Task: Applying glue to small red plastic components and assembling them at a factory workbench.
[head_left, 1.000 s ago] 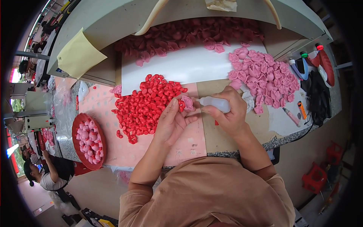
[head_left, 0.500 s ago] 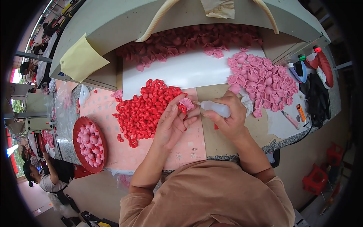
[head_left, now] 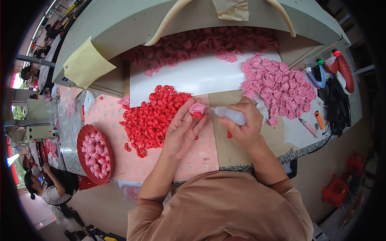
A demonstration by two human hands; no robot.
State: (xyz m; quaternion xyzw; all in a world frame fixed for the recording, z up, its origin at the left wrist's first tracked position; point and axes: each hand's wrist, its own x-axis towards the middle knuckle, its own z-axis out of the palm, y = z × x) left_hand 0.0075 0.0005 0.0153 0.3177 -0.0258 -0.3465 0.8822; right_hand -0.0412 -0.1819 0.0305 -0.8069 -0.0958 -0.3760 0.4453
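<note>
Between the fingertips of my left hand point(head_left: 178, 134) is a small pink hollow plastic piece point(head_left: 197, 108), with a red plastic piece point(head_left: 197, 115) against its near side. My right hand point(head_left: 250, 125) grips a translucent white squeeze bottle point(head_left: 231, 115), its thin nozzle pointing left to the rim of the pink piece. Whether the tip touches the rim is too small to tell. Just left of my left hand lies a heap of glossy red pieces point(head_left: 155, 118) on a pink sheet. Loose pink shells point(head_left: 279, 88) are piled beyond my right hand.
More pink shells point(head_left: 177, 54) lie under a grey hood point(head_left: 132, 38) at the back. A red basket point(head_left: 110, 160) of pink-and-red pieces stands left. On the right are an orange cutter point(head_left: 319, 119), a tube point(head_left: 309, 127) and a black bag point(head_left: 334, 104). Another person point(head_left: 52, 188) sits far left.
My left hand has turned the pink piece so that its opening faces up, with the red piece at the near side. The bottle's nozzle stays close to it; my right hand has barely moved.
</note>
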